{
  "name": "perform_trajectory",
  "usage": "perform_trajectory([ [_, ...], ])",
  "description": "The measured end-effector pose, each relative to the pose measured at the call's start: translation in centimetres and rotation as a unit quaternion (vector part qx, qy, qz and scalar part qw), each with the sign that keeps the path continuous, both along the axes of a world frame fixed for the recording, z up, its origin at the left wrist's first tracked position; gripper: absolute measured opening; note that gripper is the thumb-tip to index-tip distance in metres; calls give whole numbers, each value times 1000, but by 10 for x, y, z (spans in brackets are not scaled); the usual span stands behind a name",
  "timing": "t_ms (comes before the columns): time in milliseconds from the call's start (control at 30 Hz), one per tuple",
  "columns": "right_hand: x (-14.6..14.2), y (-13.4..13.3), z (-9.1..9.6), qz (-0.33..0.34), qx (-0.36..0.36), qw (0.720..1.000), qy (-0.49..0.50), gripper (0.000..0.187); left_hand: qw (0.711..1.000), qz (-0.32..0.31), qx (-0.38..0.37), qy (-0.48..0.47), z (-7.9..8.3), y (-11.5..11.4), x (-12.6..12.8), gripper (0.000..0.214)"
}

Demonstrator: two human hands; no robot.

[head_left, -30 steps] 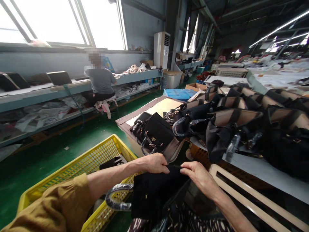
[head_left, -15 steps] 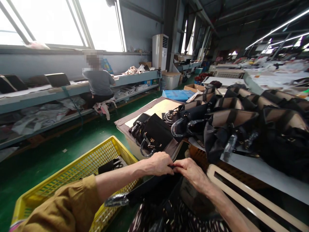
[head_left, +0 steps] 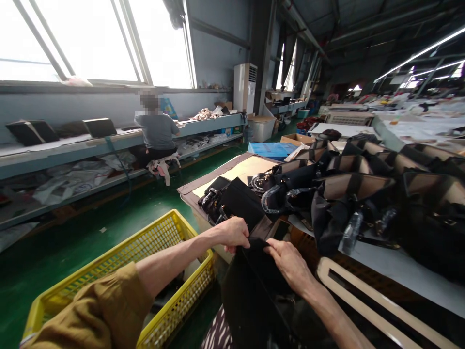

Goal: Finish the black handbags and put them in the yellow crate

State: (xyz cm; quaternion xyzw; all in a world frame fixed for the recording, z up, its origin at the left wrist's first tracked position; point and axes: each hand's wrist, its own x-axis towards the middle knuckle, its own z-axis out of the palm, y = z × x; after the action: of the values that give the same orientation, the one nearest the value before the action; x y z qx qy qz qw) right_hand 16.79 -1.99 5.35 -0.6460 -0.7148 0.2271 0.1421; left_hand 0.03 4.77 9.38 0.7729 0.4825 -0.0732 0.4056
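Observation:
A black handbag point(head_left: 250, 291) hangs over my lap, its upper edge pinched in both hands. My left hand point(head_left: 234, 233) is closed on the edge at the left. A short way to the right, my right hand point(head_left: 286, 259) grips the same edge between thumb and fingers. The lower part of the bag is dark and its details cannot be made out. Just beyond my hands, small black bags point(head_left: 241, 199) with gold-coloured fittings lie on the corner of a padded table point(head_left: 232, 169).
On my left stands a yellow plastic basket point(head_left: 174, 218) with dark pieces inside. Several open black handbags point(head_left: 352, 189) with beige lining crowd the table at right. A beige slotted frame point(head_left: 366, 295) lies close by my right arm. A person point(head_left: 158, 131) sits at the far bench.
My hands have moved apart along the bag's edge, the left one shifting left. The bag has turned, so a broad black side now hangs down, and its plastic-wrapped handle is out of sight.

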Motion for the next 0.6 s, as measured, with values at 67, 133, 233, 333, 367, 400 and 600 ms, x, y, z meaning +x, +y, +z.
perform_trajectory([
  [67, 3, -9, -10, -6, -5, 1000, -12, 26, 999, -6, -39, -28, -13, 0, -4, 15],
  [133, 5, -15, -17, 1, -3, 1000, -31, 26, 996, -15, -70, -46, -26, -2, -8, 14],
  [233, 5, -20, -22, 24, -11, 997, -66, 26, 994, -23, -92, -52, -45, -11, -17, 11],
  [333, 1, -24, -24, 35, -30, 995, -87, 28, 997, -56, -26, -35, -55, -23, -23, 13],
  [367, -2, -24, -23, 35, -35, 995, -90, 29, 997, -72, 25, -24, -56, -27, -24, 13],
  [400, -5, -25, -23, 35, -39, 994, -92, 28, 993, -86, 81, -11, -57, -30, -24, 13],
  [600, -26, -24, -15, 35, -43, 994, -98, 22, 975, -118, 183, 46, -59, -33, -8, 29],
])
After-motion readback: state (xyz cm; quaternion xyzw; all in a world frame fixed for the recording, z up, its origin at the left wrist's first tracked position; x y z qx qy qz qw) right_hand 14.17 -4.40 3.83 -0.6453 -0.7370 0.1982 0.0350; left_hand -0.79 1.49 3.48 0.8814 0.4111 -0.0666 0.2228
